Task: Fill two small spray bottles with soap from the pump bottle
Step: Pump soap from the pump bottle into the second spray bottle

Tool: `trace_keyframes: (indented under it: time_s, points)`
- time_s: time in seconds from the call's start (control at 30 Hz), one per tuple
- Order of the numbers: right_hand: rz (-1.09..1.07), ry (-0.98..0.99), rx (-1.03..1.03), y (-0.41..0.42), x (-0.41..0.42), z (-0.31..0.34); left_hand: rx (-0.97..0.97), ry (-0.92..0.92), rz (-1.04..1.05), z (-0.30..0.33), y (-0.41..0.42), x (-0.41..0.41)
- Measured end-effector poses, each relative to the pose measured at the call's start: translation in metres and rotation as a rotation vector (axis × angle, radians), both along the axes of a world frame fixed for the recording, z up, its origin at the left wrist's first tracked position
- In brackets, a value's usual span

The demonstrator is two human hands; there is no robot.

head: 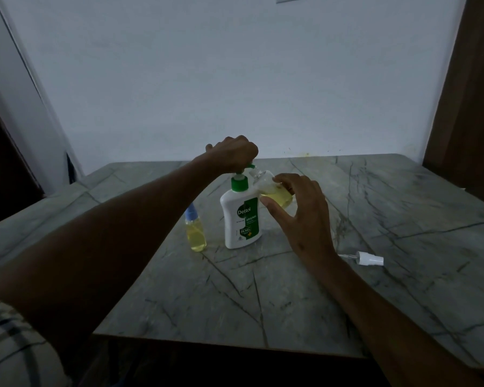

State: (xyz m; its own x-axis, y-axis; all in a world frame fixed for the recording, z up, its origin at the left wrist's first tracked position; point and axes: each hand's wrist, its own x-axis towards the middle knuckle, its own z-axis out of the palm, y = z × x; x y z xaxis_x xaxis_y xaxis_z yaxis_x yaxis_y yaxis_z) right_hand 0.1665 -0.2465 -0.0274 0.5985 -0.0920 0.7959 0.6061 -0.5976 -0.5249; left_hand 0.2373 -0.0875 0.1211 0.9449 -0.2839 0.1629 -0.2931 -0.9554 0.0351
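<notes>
Your left hand curled over pump bottle head; your right hand holds tilted open spray bottle at nozzle, mid-table. 1 capped spray bottle just left.

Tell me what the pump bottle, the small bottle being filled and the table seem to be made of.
Pump bottle: opaque white plastic, probably, slightly glossy, with a green pump and printed label. Small bottle held by the right hand: clear, yellow liquid shows through; plastic or glass, I cannot tell. Table: grey-green surface with dark veins, looks like marble or a stone-pattern laminate, dull sheen.
</notes>
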Motion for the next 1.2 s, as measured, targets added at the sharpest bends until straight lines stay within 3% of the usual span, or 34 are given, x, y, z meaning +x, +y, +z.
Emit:
trace_keyframes:
  time_s: [1.2]
  points:
    - [0.017, -0.023, 0.005, -0.0004, 0.0003, -0.0003, 0.007, -0.008, 0.019, -0.0002, -0.0019, -0.0016]
